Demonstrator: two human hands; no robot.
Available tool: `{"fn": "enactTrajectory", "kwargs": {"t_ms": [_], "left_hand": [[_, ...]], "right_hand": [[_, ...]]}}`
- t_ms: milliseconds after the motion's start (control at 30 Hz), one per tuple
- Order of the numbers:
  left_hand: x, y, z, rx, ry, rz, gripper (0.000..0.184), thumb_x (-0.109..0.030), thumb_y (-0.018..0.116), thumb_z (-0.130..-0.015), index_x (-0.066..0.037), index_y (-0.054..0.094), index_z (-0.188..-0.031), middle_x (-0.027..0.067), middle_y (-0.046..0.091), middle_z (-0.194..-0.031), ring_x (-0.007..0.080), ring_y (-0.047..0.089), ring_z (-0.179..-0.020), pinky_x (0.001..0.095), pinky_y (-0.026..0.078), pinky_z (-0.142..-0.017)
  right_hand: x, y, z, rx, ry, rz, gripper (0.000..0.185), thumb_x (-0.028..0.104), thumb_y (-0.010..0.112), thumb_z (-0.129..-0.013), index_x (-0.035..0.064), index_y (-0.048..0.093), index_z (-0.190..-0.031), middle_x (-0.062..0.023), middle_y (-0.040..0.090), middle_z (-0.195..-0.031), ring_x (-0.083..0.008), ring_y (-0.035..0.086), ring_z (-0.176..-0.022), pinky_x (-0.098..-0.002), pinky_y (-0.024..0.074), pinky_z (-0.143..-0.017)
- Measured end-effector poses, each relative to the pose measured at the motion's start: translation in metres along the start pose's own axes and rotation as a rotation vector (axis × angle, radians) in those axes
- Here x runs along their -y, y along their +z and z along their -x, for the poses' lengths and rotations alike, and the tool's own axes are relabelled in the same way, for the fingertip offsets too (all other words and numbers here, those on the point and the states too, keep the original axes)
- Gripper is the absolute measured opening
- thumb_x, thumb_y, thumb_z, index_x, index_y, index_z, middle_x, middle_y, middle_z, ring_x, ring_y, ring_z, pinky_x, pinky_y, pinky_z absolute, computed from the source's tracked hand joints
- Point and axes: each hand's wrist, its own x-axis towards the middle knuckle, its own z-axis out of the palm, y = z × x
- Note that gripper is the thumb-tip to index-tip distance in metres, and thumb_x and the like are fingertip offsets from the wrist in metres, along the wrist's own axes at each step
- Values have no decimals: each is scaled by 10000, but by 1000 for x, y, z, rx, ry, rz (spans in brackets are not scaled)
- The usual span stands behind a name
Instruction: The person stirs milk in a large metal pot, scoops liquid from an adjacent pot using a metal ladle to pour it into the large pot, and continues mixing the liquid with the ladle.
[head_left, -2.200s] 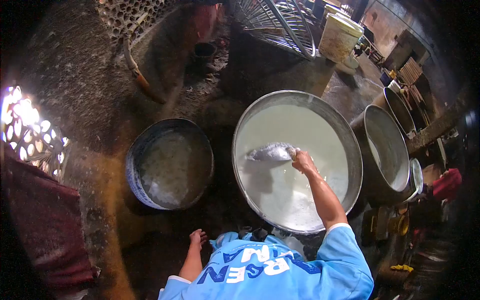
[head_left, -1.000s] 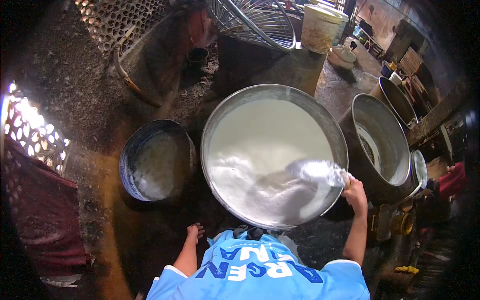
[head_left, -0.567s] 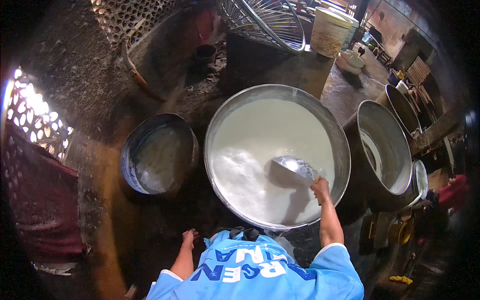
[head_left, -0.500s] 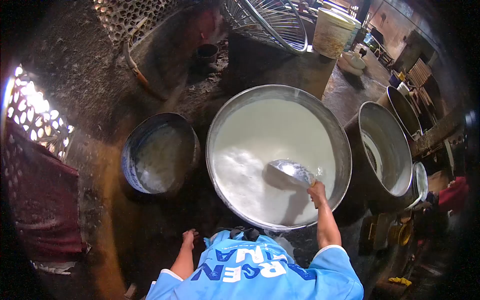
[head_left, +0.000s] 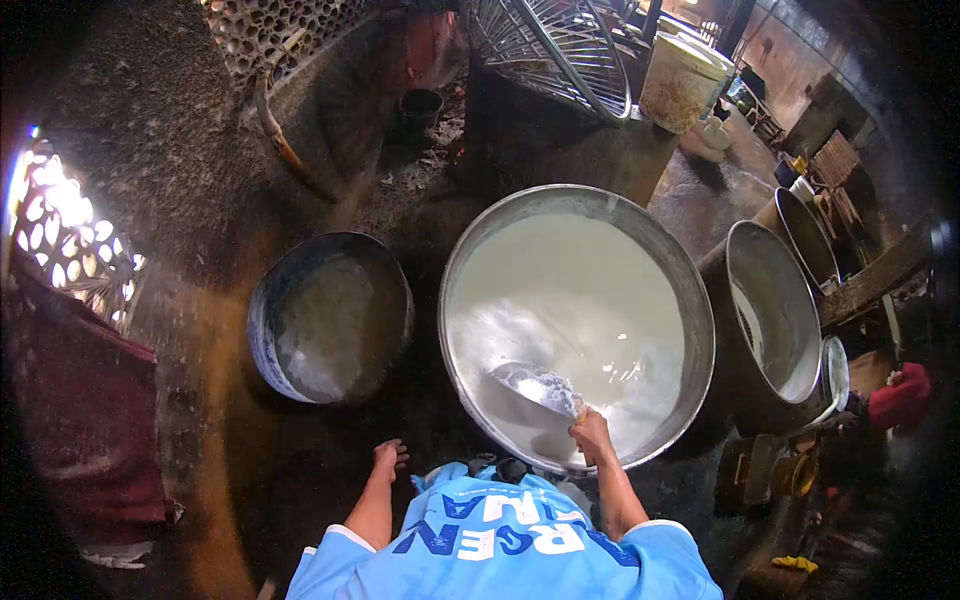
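Scoop (head_left: 535, 388), inside the rim of the large pot (head_left: 699, 330), is clenched in the right hand (head_left: 592, 437); white liquid (head_left: 580, 270) could be slopped over by hasty swings (left hand (head_left: 389, 456) empty, fingers loosely parted).

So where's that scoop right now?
In the head view, the scoop is in the right hand, over the near-left part of the large round pot of white liquid.
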Motion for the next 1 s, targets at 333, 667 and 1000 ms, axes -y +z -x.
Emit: {"fn": "enactTrajectory", "kwargs": {"t_ms": [333, 667, 1000], "left_hand": [[-23, -29, -35, 21, -39, 67, 287, -234, 474, -867, -109, 556, -1112, 85, 636, -973, 205, 618, -738, 357, 470, -624], [21, -72, -38, 1, -86, 143, 305, -249, 469, -876, -103, 537, -1136, 83, 628, -977, 216, 614, -757, 389, 470, -655], [37, -82, -23, -48, -160, 144, 288, -248, 476, -868, -115, 551, -1113, 72, 628, -944, 198, 608, -717, 355, 468, -590]], "right_hand": [[161, -69, 41, 99, -83, 56, 270, 22, 644, -641, 0, 527, -883, -65, 536, -605, -152, 530, -475, -315, 444, -382], [233, -31, -105, -175, -388, 450, 264, 39, 521, -650, -5, 566, -906, -171, 591, -631, -261, 599, -514, -366, 492, -414], [128, -22, -103, -42, -7, 535, 238, 59, 584, -652, -24, 620, -873, -220, 641, -794, -349, 645, -759, -413, 527, -677]]}}
